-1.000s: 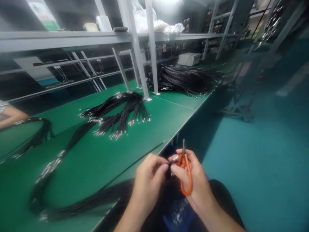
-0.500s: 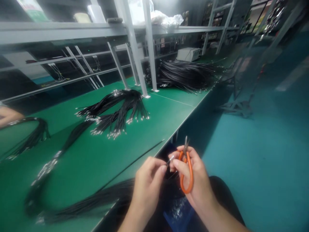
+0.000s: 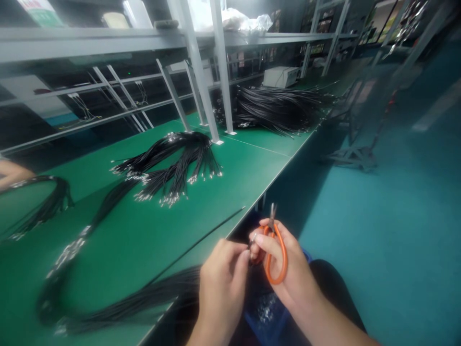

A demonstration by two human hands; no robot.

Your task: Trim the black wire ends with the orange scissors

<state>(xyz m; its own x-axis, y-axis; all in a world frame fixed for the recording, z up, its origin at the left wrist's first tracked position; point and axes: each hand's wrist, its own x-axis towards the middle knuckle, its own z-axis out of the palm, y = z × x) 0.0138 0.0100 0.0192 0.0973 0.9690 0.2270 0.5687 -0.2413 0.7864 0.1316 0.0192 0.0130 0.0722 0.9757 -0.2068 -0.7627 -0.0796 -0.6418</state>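
My left hand (image 3: 224, 278) pinches a black cable near its end, just past the table edge. In my right hand (image 3: 288, 264) lie orange-handled scissors (image 3: 285, 259), blades pointing up and slightly apart. Thumb and forefinger of that hand touch the silvery tip (image 3: 254, 237) of the cable. Behind my left hand a bundle of black cables (image 3: 144, 300) runs across the green table (image 3: 230, 180). One single cable (image 3: 201, 240) points away from the bundle towards the table edge. Below my hands, a blue container (image 3: 264, 319) holds small shiny bits.
Further cable bundles with silvery ends (image 3: 183, 163) lie mid-table, and a large black pile (image 3: 277, 108) sits beyond the shelf posts (image 3: 203, 81). At the far left another person's arm (image 3: 12, 173) rests near a cable bundle. A pale box (image 3: 281, 77) stands at the back.
My right hand and the scissors have shifted slightly left, closer to my left hand. The cable tip is now more covered by my right fingers. More of the blue container shows.
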